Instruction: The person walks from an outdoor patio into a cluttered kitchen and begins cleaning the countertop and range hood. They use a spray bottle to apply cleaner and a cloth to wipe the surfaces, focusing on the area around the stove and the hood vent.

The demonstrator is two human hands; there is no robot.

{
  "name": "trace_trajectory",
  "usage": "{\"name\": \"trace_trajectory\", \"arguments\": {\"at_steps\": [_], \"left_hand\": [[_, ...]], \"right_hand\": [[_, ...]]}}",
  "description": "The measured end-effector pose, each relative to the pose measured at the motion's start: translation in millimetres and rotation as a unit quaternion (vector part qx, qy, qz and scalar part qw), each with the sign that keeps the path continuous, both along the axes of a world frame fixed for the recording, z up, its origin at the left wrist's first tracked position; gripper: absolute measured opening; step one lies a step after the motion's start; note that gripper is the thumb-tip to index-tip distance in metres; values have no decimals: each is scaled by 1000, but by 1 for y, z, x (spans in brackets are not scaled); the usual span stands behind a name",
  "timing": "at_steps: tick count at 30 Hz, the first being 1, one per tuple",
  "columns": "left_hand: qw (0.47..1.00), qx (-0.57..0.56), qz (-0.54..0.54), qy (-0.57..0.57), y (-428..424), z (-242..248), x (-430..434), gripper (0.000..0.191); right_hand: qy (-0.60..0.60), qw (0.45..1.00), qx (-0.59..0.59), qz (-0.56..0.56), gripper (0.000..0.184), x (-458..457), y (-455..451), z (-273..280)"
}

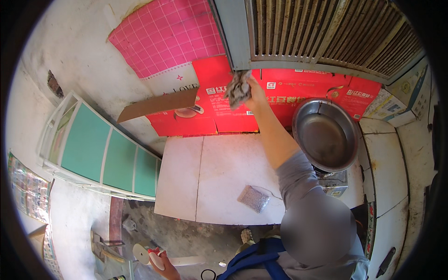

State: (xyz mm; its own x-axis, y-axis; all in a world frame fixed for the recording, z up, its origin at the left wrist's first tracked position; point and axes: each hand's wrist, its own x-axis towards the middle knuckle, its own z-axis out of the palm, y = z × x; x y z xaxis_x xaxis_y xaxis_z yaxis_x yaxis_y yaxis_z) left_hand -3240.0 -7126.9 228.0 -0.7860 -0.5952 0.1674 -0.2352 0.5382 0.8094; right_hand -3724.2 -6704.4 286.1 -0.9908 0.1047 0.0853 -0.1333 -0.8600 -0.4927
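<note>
My right hand (254, 91) grips a crumpled grey cloth (239, 89). The cloth touches the lower corner of a range hood (241, 38), in front of red printed cardboard (210, 115) on the wall. At the lower left, my left hand (168, 267) is closed around a white object with a red part (157, 259), perhaps a spray bottle; its exact kind is unclear. Below my right arm, a silver quilted-looking pad (254, 198) lies on the white tiled counter (178, 175). To the right of that arm, a metal basin (325, 136) rests on a gas stove (334, 183).
Slatted vents (325, 31) of the hood hang over the counter's back. A green-panelled cabinet (87, 147) stands left. A brown cardboard flap (161, 105) juts from the wall. A carton (395, 101) sits in the right corner. A hammer-like tool (105, 248) is low at left.
</note>
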Motion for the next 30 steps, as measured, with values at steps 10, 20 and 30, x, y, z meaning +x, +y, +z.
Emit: {"name": "trace_trajectory", "arguments": {"at_steps": [10, 20, 30], "left_hand": [[982, 143, -18, 125, 14, -35, -34, 51], [956, 130, -123, 232, 45, 8, -152, 41], [952, 139, -222, 161, 62, -56, -249, 29]], "right_hand": [[44, 974, -89, 204, 39, 167, 16, -12], [-234, 965, -21, 117, 42, 374, 64, -133], [-243, 965, -12, 98, 46, 467, 61, -145]]}}
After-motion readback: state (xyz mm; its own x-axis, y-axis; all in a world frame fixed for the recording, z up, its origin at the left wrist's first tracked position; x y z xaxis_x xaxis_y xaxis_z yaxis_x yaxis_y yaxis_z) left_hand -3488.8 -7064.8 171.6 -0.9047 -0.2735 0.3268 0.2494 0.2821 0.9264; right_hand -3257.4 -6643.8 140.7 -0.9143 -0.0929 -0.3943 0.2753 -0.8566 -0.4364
